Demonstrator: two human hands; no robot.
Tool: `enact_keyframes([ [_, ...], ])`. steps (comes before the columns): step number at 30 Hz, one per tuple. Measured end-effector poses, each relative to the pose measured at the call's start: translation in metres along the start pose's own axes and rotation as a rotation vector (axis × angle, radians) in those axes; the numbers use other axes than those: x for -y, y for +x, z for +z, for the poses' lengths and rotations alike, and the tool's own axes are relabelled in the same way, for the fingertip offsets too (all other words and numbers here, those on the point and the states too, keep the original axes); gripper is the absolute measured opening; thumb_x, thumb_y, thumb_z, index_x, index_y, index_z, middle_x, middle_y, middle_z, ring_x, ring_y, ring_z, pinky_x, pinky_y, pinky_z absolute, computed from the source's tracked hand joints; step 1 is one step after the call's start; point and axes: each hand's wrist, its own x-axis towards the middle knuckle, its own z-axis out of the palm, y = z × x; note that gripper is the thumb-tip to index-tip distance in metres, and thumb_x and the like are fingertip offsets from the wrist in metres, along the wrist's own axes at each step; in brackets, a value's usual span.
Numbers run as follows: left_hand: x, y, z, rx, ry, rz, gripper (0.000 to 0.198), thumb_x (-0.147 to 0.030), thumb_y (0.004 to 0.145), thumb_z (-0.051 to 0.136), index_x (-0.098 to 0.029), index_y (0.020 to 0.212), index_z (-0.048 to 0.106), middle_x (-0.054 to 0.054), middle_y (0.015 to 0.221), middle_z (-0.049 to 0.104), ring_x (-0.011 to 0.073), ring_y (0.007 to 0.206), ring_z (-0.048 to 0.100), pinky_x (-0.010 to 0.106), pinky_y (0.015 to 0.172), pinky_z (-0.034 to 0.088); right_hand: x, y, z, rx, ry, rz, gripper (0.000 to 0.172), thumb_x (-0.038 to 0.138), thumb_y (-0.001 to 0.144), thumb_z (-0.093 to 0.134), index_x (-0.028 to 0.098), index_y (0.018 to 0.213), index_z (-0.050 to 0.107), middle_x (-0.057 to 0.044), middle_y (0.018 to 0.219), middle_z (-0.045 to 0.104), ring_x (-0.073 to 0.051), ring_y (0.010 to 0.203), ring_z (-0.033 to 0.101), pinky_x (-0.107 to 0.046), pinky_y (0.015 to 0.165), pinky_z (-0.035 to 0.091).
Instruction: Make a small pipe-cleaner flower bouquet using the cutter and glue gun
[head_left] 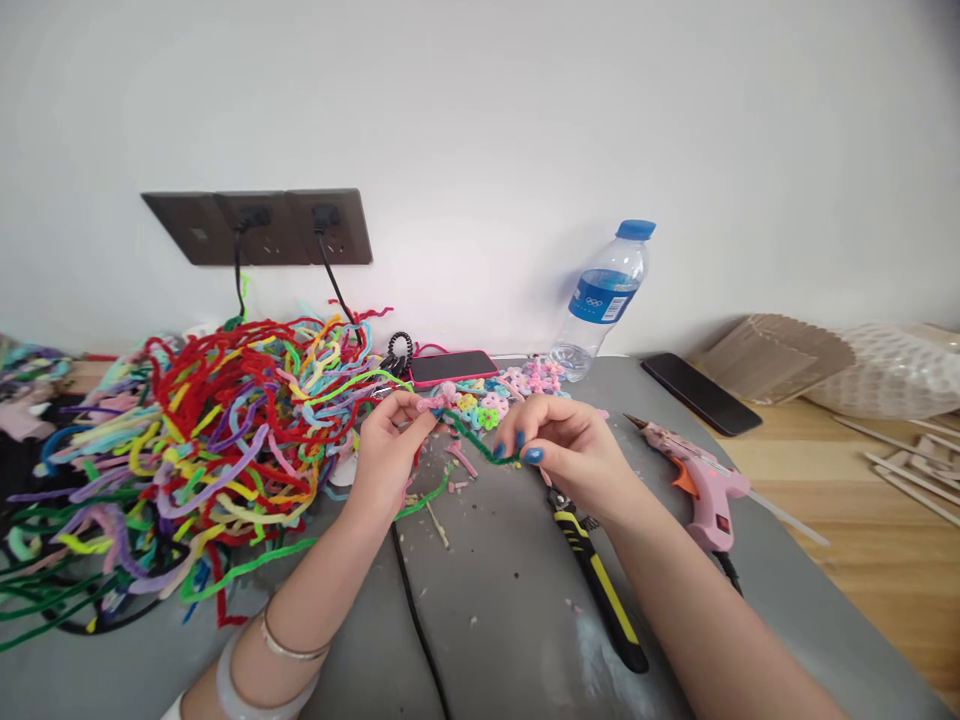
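Observation:
My left hand [391, 440] is closed in a pinch on a pink pipe-cleaner flower [430, 403], just left of the middle. A dark green pipe cleaner [474, 441] runs from the flower across to my right hand [559, 440]. The thumb and fingertips of that hand, with blue nails, pinch the green end. Behind both hands lie several small pipe-cleaner flowers [489, 412] in pink, yellow, green and blue. Below my right hand rest yellow-and-black pliers [596, 575], their jaws partly hidden by the hand.
A large tangle of coloured pipe cleaners [225, 430] fills the left. A pink glue gun [694, 475] lies right, near a black phone [701, 393]. A water bottle [606, 295] leans by the wall; a pink-edged phone [454, 368] lies behind. A black cable [416, 610] crosses the grey table [510, 640].

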Motion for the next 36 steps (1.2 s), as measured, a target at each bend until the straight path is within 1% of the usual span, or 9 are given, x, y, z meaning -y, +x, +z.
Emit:
enact_keyframes([
  [4,0.0,-0.001,-0.001,0.046,0.018,-0.055,0.026,-0.029,0.063,0.08,-0.018,0.073,0.059,-0.005,0.066,0.059,0.0101,0.058,0.062,0.02,0.056,0.044,0.001,0.002,-0.003,-0.096,0.014,-0.001,0.029,0.046,0.079,0.076,0.022,0.075,0.06,-0.001,0.076,0.062,-0.014,0.065,0.063,-0.031,0.063,0.058],
  [10,0.005,-0.003,-0.003,0.206,0.079,-0.185,0.027,-0.032,0.065,0.081,-0.019,0.076,0.059,-0.004,0.068,0.061,0.0148,0.068,0.067,0.02,0.054,0.044,0.004,0.006,-0.002,-0.265,-0.047,-0.018,0.036,0.054,0.079,0.073,0.024,0.078,0.053,-0.003,0.087,0.062,-0.016,0.066,0.066,-0.035,0.067,0.06],
  [15,0.008,-0.002,-0.003,0.238,0.036,-0.224,0.031,-0.034,0.065,0.082,-0.018,0.076,0.058,-0.003,0.068,0.062,0.0136,0.065,0.066,0.022,0.058,0.048,-0.003,0.007,-0.004,-0.325,-0.081,-0.064,0.033,0.053,0.082,0.07,0.025,0.094,0.056,-0.005,0.098,0.064,-0.016,0.072,0.064,-0.033,0.066,0.056],
  [17,0.008,-0.002,-0.002,0.24,0.03,-0.249,0.033,-0.034,0.063,0.084,-0.017,0.076,0.058,-0.003,0.068,0.063,0.0131,0.063,0.065,0.022,0.058,0.048,-0.005,0.007,-0.004,-0.293,-0.186,-0.094,0.033,0.049,0.082,0.072,0.025,0.102,0.059,-0.005,0.099,0.062,-0.016,0.073,0.06,-0.03,0.062,0.051],
  [19,0.007,-0.004,0.0,0.246,0.034,-0.267,0.034,-0.033,0.062,0.085,-0.017,0.075,0.058,-0.003,0.067,0.062,0.012,0.061,0.063,0.022,0.058,0.048,-0.007,0.006,-0.002,-0.202,-0.36,-0.127,0.028,0.041,0.085,0.071,0.024,0.105,0.063,-0.005,0.096,0.06,-0.016,0.072,0.056,-0.03,0.062,0.048],
  [23,0.005,-0.007,0.002,0.305,0.031,-0.303,0.034,-0.034,0.062,0.085,-0.017,0.074,0.058,-0.003,0.066,0.061,0.0102,0.057,0.059,0.023,0.058,0.049,-0.011,0.004,0.002,-0.041,-0.685,-0.185,0.011,0.023,0.088,0.066,0.023,0.099,0.069,-0.004,0.088,0.057,-0.017,0.079,0.053,-0.03,0.066,0.045],
  [27,0.003,-0.009,0.003,0.359,0.004,-0.318,0.032,-0.032,0.062,0.085,-0.017,0.077,0.061,-0.002,0.071,0.063,0.0123,0.062,0.063,0.025,0.063,0.052,-0.015,0.004,0.004,-0.079,-0.74,-0.194,0.014,0.016,0.091,0.056,0.021,0.085,0.068,-0.003,0.08,0.058,-0.016,0.071,0.053,-0.029,0.059,0.042],
  [31,0.004,-0.009,0.003,0.365,0.022,-0.288,0.031,-0.036,0.069,0.081,-0.017,0.086,0.065,0.002,0.078,0.067,0.0153,0.07,0.065,0.028,0.066,0.054,-0.016,0.006,0.001,-0.155,-0.712,-0.171,0.013,0.015,0.089,0.057,0.02,0.079,0.065,-0.002,0.077,0.06,-0.015,0.067,0.053,-0.029,0.061,0.043],
  [36,0.008,-0.007,0.001,0.36,0.155,-0.104,0.028,-0.034,0.075,0.074,-0.02,0.099,0.067,0.004,0.086,0.069,0.0184,0.075,0.066,0.028,0.066,0.054,-0.014,0.006,-0.001,-0.142,-0.763,-0.158,0.013,0.013,0.086,0.056,0.021,0.079,0.064,-0.001,0.075,0.063,-0.015,0.065,0.055,-0.028,0.062,0.043],
])
